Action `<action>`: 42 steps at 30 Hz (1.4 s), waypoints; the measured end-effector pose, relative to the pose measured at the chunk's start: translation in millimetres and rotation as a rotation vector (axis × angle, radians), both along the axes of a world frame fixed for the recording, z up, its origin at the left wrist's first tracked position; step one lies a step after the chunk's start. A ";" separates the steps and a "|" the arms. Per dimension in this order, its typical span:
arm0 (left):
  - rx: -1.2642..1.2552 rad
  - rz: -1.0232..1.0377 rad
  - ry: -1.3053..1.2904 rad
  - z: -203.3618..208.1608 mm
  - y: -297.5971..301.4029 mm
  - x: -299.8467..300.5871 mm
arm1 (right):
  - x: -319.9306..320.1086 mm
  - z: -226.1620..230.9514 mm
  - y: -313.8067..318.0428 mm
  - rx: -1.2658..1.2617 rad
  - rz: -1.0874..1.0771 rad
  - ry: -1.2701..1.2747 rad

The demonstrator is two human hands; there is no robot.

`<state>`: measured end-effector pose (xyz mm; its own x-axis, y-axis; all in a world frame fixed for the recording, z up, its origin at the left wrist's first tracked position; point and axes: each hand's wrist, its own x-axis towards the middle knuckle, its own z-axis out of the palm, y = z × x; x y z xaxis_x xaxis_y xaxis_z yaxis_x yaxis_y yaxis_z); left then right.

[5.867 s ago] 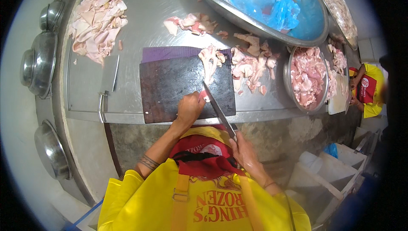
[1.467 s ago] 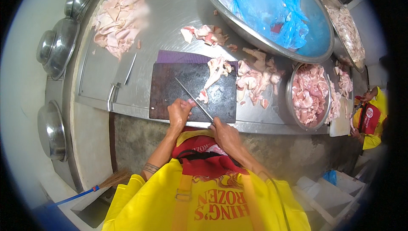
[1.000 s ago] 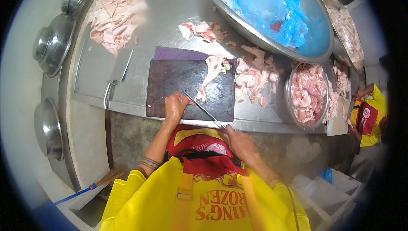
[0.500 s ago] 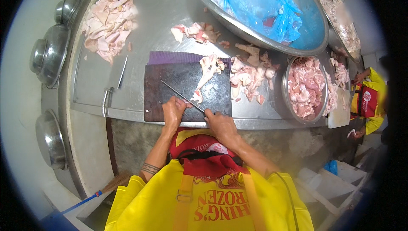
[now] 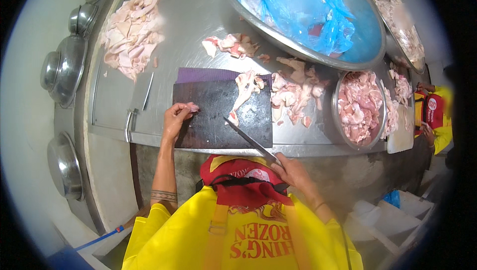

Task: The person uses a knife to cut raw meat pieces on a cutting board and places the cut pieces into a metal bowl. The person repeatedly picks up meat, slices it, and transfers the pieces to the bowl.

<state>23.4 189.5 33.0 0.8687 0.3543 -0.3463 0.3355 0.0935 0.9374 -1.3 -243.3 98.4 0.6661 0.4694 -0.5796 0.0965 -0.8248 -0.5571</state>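
My left hand [image 5: 177, 117] pinches a small scrap of pink meat [image 5: 193, 107] over the left edge of the dark cutting board [image 5: 211, 121]. The fingers of my right hand [image 5: 292, 169] wrap round the handle of a long narrow knife [image 5: 252, 141]. Its blade slants up and left across the board's near right part. Close to the tip lies the lower end of a long pale piece of chicken skin and meat [image 5: 245, 91], stretched over the board's right half. Under the board's far edge a purple mat [image 5: 203, 75] shows.
A pile of pale skin [image 5: 131, 31] and a cleaver [image 5: 143, 102] lie left. Raw pieces [image 5: 298, 91] lie right of the board, beside a steel bowl of meat [image 5: 358, 108]. A large basin [image 5: 303, 54] holds blue plastic. Far right stands a co-worker [image 5: 435, 111].
My left hand has moved left with the meat scrap, away from the blade. My right hand and the knife have drawn back right and toward me.
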 end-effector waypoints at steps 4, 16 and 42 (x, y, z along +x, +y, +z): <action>-0.489 -0.137 -0.090 25.1 -23.5 23.1 | 7.3 -15.5 -5.6 0.208 -0.211 0.004; -0.912 -0.928 -0.146 103.4 -286.1 138.5 | 19.2 -54.5 -0.8 0.199 -0.284 -0.088; 0.726 -0.640 -0.143 -19.0 -77.7 196.2 | 38.6 -30.6 -16.1 0.167 0.115 -0.208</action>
